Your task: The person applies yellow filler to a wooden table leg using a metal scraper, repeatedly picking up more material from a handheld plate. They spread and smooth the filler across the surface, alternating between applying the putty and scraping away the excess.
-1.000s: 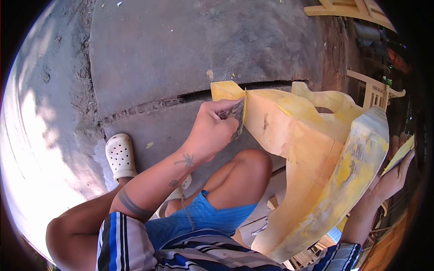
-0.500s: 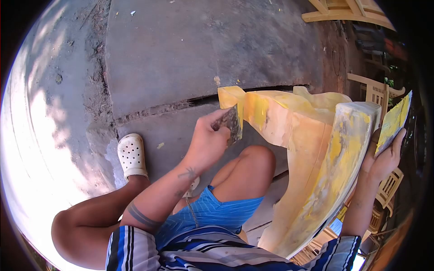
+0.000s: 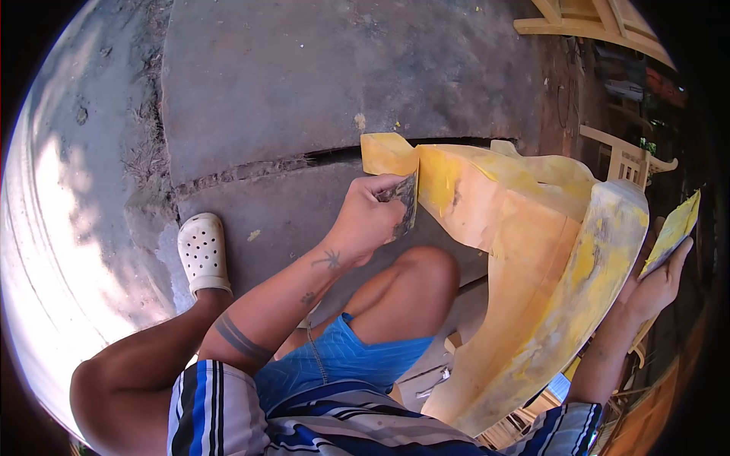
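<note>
Pinching a dark scraper point(image 3: 409, 201), the left hand point(image 3: 371, 216) holds its edge against a curved wooden piece point(image 3: 525, 247), situated between both hands; I see the right hand point(image 3: 655, 290) gripping a yellow-smeared plate point(image 3: 675, 232).

Hard daylight strikes the far left, where the ground point(image 3: 68, 296) burns out to near white beside dappled shadows, while the concrete slab point(image 3: 342, 76) in the middle lies in soft, even shade. The wooden piece point(image 3: 525, 247) is moderately lit and fairly sharp, its yellow patches reading clearly, but the right side drops into dimness, and small detail there is hard to make out. A wide lens bends lines near the rim, bowing the wooden frame point(image 3: 574, 30) at upper right, and black fills all 4 corners.
</note>
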`<act>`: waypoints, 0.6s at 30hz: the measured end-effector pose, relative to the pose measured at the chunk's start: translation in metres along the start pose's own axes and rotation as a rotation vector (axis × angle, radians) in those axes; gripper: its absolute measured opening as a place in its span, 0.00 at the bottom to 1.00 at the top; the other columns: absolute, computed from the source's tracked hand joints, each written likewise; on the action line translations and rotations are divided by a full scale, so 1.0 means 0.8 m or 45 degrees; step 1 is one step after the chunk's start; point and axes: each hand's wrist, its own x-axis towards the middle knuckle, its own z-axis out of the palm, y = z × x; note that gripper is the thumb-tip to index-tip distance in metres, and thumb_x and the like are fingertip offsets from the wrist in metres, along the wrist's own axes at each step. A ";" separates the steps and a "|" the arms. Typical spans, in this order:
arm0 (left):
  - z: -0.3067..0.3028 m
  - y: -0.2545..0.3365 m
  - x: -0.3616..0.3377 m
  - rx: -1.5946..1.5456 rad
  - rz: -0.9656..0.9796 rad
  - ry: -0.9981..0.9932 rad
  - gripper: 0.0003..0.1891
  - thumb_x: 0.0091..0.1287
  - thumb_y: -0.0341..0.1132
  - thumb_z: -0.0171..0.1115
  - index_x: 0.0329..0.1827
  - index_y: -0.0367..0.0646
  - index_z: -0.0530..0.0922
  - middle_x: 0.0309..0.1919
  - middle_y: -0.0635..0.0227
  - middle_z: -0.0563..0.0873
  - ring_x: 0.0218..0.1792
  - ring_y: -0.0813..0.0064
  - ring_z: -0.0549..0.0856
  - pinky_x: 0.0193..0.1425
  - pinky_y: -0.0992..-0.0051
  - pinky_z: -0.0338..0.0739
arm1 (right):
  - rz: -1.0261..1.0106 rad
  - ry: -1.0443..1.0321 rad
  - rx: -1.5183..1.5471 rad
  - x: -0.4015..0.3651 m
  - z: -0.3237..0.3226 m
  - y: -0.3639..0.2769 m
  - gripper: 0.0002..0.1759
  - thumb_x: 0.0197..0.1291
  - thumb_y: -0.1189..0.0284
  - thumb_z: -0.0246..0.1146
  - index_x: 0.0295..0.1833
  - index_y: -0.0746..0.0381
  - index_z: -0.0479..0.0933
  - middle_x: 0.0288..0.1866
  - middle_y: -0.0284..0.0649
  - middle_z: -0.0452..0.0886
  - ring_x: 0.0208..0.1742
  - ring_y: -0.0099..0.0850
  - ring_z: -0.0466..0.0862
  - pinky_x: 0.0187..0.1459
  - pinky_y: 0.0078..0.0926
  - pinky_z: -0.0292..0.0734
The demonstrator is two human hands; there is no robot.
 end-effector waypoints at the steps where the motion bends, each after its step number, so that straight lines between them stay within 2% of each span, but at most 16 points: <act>1: 0.009 -0.001 -0.005 0.155 0.067 0.041 0.24 0.54 0.18 0.51 0.57 0.31 0.77 0.33 0.64 0.83 0.26 0.81 0.77 0.28 0.80 0.72 | -0.110 -0.023 -0.158 -0.001 -0.001 0.002 0.26 0.74 0.59 0.47 0.65 0.69 0.67 0.55 0.52 0.77 0.53 0.38 0.80 0.56 0.36 0.77; 4: 0.036 -0.005 -0.025 0.649 0.653 0.117 0.25 0.53 0.19 0.52 0.58 0.30 0.76 0.37 0.56 0.82 0.29 0.74 0.80 0.35 0.77 0.75 | -0.505 -0.091 -0.735 -0.002 -0.008 0.010 0.26 0.74 0.59 0.46 0.65 0.69 0.67 0.54 0.52 0.78 0.52 0.37 0.80 0.55 0.35 0.77; 5: 0.051 -0.001 -0.037 0.662 0.642 0.125 0.25 0.53 0.19 0.52 0.58 0.30 0.76 0.39 0.54 0.82 0.32 0.71 0.81 0.38 0.75 0.75 | -0.592 -0.105 -0.865 -0.003 -0.011 0.012 0.26 0.74 0.59 0.46 0.65 0.69 0.67 0.53 0.52 0.78 0.51 0.36 0.80 0.54 0.34 0.77; 7: 0.086 0.018 -0.073 0.685 0.616 0.144 0.26 0.52 0.19 0.53 0.58 0.29 0.75 0.44 0.49 0.80 0.37 0.65 0.82 0.44 0.72 0.76 | -0.538 -0.104 -0.817 -0.008 -0.012 0.013 0.26 0.74 0.59 0.47 0.64 0.69 0.67 0.52 0.51 0.78 0.50 0.35 0.80 0.54 0.33 0.77; 9: 0.078 0.011 -0.095 0.632 0.726 -0.180 0.26 0.51 0.19 0.53 0.58 0.30 0.75 0.47 0.49 0.80 0.42 0.61 0.82 0.48 0.70 0.76 | -0.510 -0.113 -0.754 -0.006 -0.008 0.012 0.26 0.74 0.58 0.47 0.64 0.69 0.68 0.51 0.50 0.79 0.49 0.34 0.80 0.53 0.32 0.77; 10: 0.071 0.010 -0.099 0.601 0.785 -0.351 0.26 0.51 0.19 0.53 0.58 0.30 0.75 0.48 0.49 0.80 0.44 0.60 0.82 0.50 0.69 0.76 | -0.411 -0.124 -0.607 -0.002 -0.009 0.011 0.26 0.74 0.58 0.47 0.63 0.70 0.68 0.50 0.50 0.79 0.48 0.33 0.80 0.52 0.31 0.77; 11: 0.063 0.009 -0.103 0.554 0.740 -0.346 0.26 0.50 0.17 0.51 0.57 0.29 0.75 0.48 0.51 0.80 0.48 0.64 0.81 0.52 0.72 0.75 | -0.315 -0.123 -0.459 0.002 -0.010 0.010 0.26 0.74 0.58 0.47 0.63 0.70 0.69 0.50 0.49 0.79 0.48 0.33 0.80 0.52 0.30 0.77; 13: 0.022 0.003 -0.069 0.372 0.539 -0.019 0.26 0.52 0.16 0.48 0.57 0.29 0.75 0.47 0.58 0.82 0.46 0.72 0.82 0.50 0.76 0.76 | -0.037 -0.158 -0.063 0.017 -0.022 0.008 0.26 0.74 0.58 0.47 0.61 0.70 0.69 0.49 0.49 0.79 0.47 0.32 0.80 0.50 0.29 0.77; 14: -0.005 0.007 -0.043 0.318 0.313 0.115 0.26 0.53 0.15 0.46 0.58 0.30 0.75 0.43 0.64 0.83 0.40 0.78 0.82 0.45 0.79 0.77 | 0.055 -0.169 0.073 0.023 -0.027 0.008 0.26 0.74 0.58 0.47 0.60 0.70 0.70 0.49 0.49 0.79 0.47 0.31 0.80 0.50 0.29 0.77; 15: -0.030 -0.001 -0.013 0.091 0.132 0.123 0.27 0.53 0.14 0.45 0.58 0.31 0.76 0.39 0.66 0.84 0.34 0.79 0.82 0.41 0.80 0.78 | 0.055 -0.193 0.085 0.024 -0.029 0.008 0.26 0.74 0.57 0.47 0.60 0.71 0.70 0.48 0.49 0.79 0.47 0.31 0.80 0.49 0.28 0.77; 17: -0.060 -0.034 0.029 0.099 -0.062 0.056 0.26 0.52 0.15 0.45 0.56 0.30 0.76 0.41 0.62 0.85 0.40 0.74 0.86 0.47 0.75 0.82 | 0.055 -0.197 0.066 0.021 -0.022 0.007 0.26 0.74 0.57 0.47 0.59 0.71 0.70 0.48 0.48 0.79 0.46 0.31 0.80 0.49 0.28 0.78; 18: -0.061 -0.038 0.039 0.030 -0.075 0.017 0.26 0.52 0.15 0.45 0.56 0.30 0.76 0.41 0.62 0.85 0.39 0.74 0.86 0.46 0.75 0.82 | 0.058 -0.172 0.027 0.014 -0.015 0.005 0.26 0.74 0.57 0.47 0.59 0.71 0.70 0.48 0.48 0.80 0.47 0.31 0.80 0.49 0.28 0.78</act>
